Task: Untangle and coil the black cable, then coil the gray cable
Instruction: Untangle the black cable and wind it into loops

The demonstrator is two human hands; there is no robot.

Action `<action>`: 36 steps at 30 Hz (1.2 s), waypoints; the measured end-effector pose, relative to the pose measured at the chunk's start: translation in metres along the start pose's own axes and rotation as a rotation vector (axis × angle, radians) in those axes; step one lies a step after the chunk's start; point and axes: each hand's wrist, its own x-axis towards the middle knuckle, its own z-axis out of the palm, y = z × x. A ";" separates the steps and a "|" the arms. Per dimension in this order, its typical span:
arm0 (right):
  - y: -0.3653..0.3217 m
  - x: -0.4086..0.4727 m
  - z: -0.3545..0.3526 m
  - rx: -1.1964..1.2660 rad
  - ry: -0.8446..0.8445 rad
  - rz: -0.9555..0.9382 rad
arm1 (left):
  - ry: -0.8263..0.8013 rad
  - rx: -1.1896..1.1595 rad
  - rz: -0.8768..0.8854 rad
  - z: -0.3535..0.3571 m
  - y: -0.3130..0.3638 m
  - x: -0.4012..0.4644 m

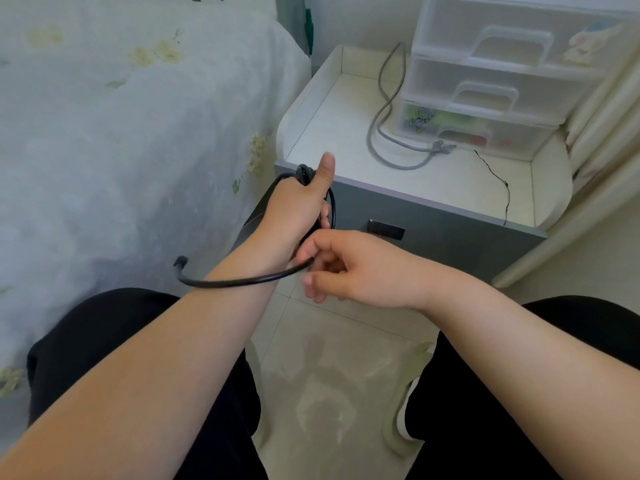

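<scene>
Both knees in black trousers (138, 358) fill the bottom of the frame, forearms reaching up over them. Mid-frame, the right hand (349, 268) pinches the black cable (239, 281), whose loose end swings out left to its plug. Just above it, the left hand (298, 206) is clenched round the coiled loops, thumb sticking up, coil poking out either side of the fist. Further back, upper right, the gray cable (381, 126) lies loose on the nightstand (433, 181), beside the plastic drawers (502, 81).
</scene>
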 end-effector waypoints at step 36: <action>-0.002 -0.002 -0.066 0.108 0.562 -0.246 | -1.008 -0.566 -0.143 -0.032 0.021 -0.023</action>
